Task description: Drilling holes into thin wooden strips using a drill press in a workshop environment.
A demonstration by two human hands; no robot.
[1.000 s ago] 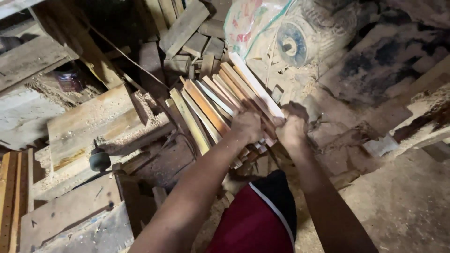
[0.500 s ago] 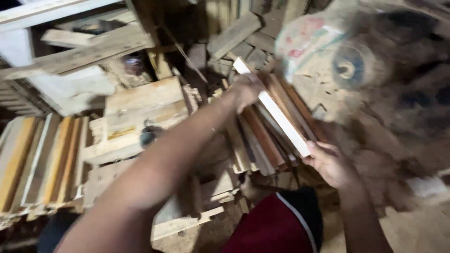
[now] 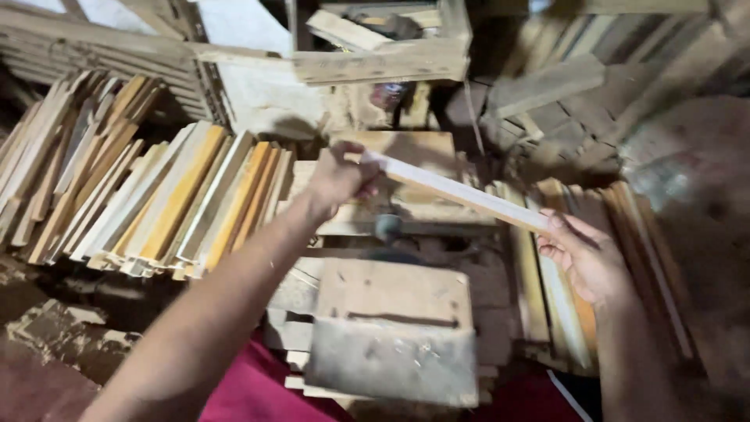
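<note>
— What do we have in our hands?

— A pale wooden slat [image 3: 457, 191], held level above the wooden block [image 3: 394, 328]. Our left hand [image 3: 337, 176] is clenched around its far end; our right hand [image 3: 582, 254] cups the near end from below, fingers curled loosely under it.

— Is the whole slat in sight?

— No, both tips are covered by our hands, and motion blur softens its edges.

— And around it?

— A leaning stack of slats [image 3: 168, 199] lies to the left, cut off at the frame edge. More slats [image 3: 551, 285] lie under our right hand, partly hidden. A dark round thing [image 3: 387, 227] beneath the slat is too blurred to identify.
</note>
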